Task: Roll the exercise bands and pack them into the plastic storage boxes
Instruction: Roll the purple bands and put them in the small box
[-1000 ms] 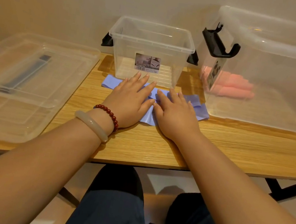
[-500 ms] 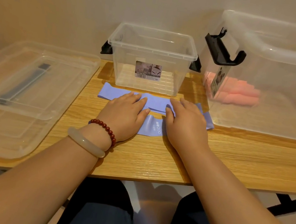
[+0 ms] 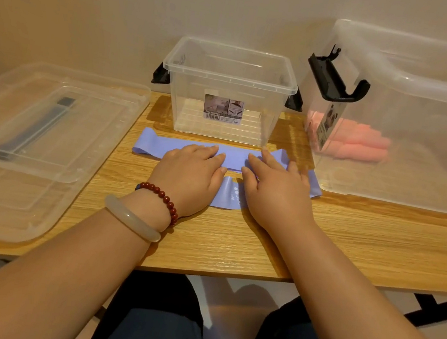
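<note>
– Beige wall behind, wooden table in front. How many boxes?
– Two, both clear and unlidded: a small box at the back and a large box on the right holding pink rolls, too blurred to count. One lid lies on the left.
– Bands?
– One purple band, flat just before the small box, its right end by the large box.
– Hands?
– Left hand and right hand press on it side by side, each grip apart, fingers straight.
– Room?
– Bare wood from the wrists to the near edge.
</note>
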